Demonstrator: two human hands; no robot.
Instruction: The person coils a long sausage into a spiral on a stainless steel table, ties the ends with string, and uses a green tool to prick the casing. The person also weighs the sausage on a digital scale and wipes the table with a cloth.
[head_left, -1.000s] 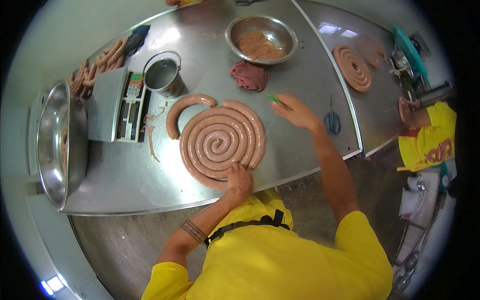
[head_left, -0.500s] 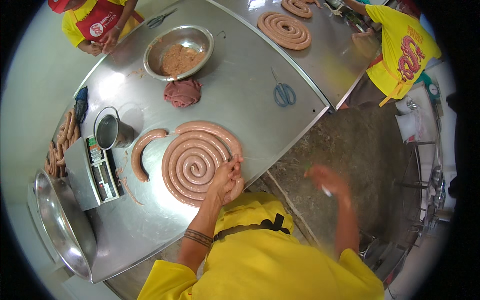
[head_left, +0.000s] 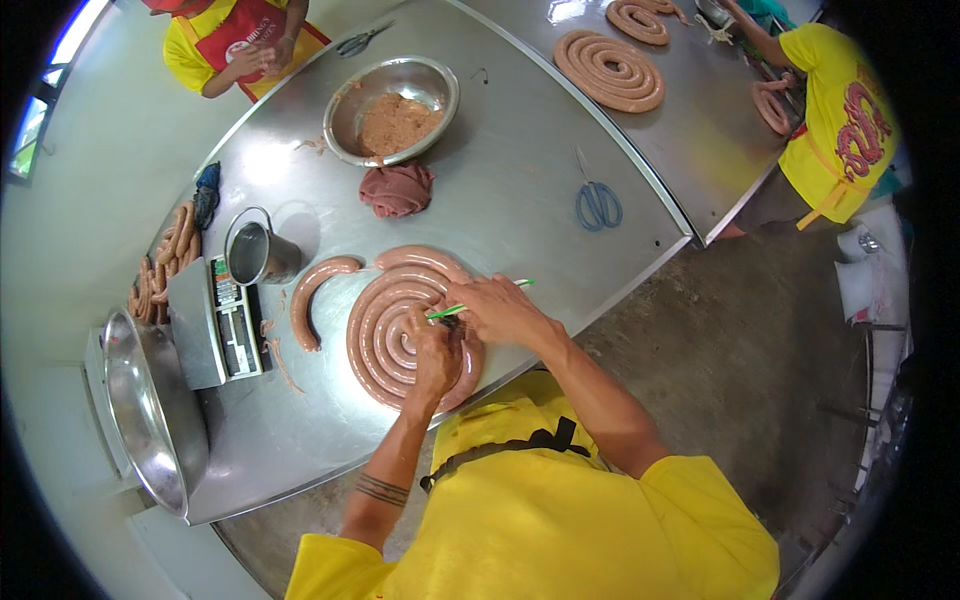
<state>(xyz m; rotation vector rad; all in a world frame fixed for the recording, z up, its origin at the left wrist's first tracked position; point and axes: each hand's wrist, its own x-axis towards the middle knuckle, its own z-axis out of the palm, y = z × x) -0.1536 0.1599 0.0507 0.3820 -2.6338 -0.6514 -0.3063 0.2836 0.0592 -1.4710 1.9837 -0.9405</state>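
Note:
A long sausage [head_left: 372, 352] lies wound in a flat spiral near the table's front edge. My left hand [head_left: 434, 352] is closed over the coil's right side, its fingertips pinching the sausage, partly hidden. Close against it, my right hand [head_left: 497, 312] grips a slim green-and-white stick [head_left: 448, 312], one end of which reaches my left fingers. Its other end juts out past my right hand. Left of the coil rests a short curved sausage length [head_left: 303, 305], its upper end by the coil's outer end.
A digital scale [head_left: 237, 330], a metal pitcher [head_left: 262, 255] and a large steel basin [head_left: 150, 410] stand left. Beyond are a bowl of ground meat [head_left: 400, 125], a reddish cloth [head_left: 396, 190] and blue-handled scissors [head_left: 598, 205]. Two people in yellow work at the far side.
My right hand has swung in from over the floor at the right to meet my left hand at the coil, bringing the green-and-white stick. The view has shifted slightly.

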